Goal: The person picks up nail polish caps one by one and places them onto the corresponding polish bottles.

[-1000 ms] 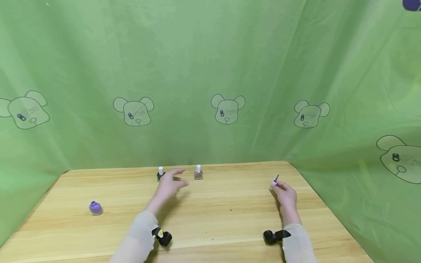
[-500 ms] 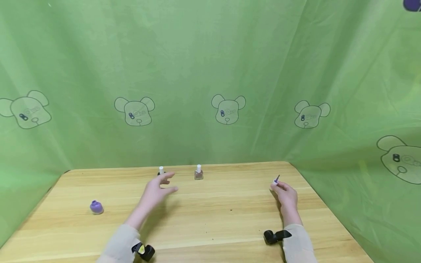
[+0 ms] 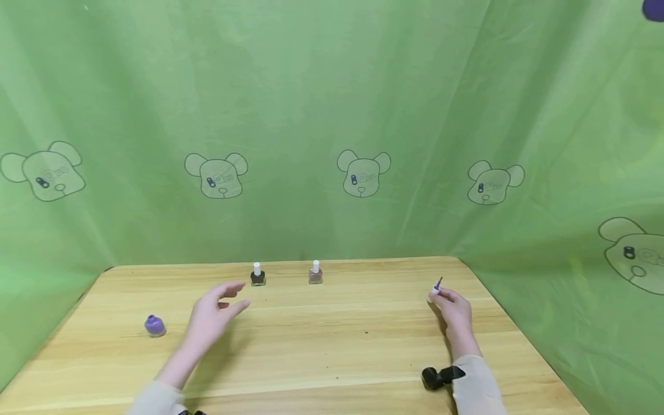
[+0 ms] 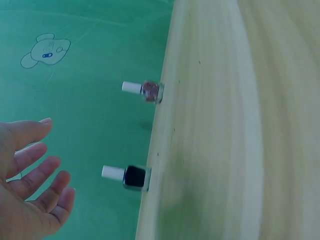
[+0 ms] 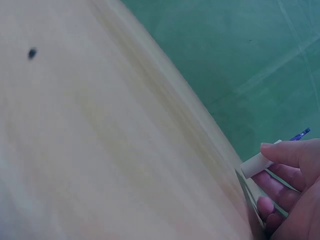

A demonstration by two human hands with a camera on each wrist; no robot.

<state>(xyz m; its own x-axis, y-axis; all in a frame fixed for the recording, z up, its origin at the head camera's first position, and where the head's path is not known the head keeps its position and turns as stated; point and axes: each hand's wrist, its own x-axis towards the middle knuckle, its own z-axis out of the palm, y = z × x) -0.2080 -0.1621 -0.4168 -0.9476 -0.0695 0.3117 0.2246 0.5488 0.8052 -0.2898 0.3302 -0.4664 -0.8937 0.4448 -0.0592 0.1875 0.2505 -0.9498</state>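
Observation:
My left hand (image 3: 211,316) hovers over the left half of the table, thumb and fingers apart and nothing between them. To its left an uncapped purple nail polish bottle (image 3: 155,326) stands upright. Beyond the fingertips is a bottle of black nail polish (image 3: 257,276) with a white cap, also seen in the left wrist view. My right hand (image 3: 454,316), at the table's right side, pinches a white nail polish cap (image 5: 257,164) between thumb and fingers. The cap's purple-coated brush (image 5: 301,134) points up and away from the hand.
A mauve nail polish bottle (image 3: 315,274) with a white cap stands near the back edge of the wooden table (image 3: 332,340). Green curtain (image 3: 290,127) printed with bear heads hangs behind the table and along its sides.
My left hand has moved left and toward me, away from the two capped bottles, bringing the black one into full view. My right hand stays in place with the brush cap.

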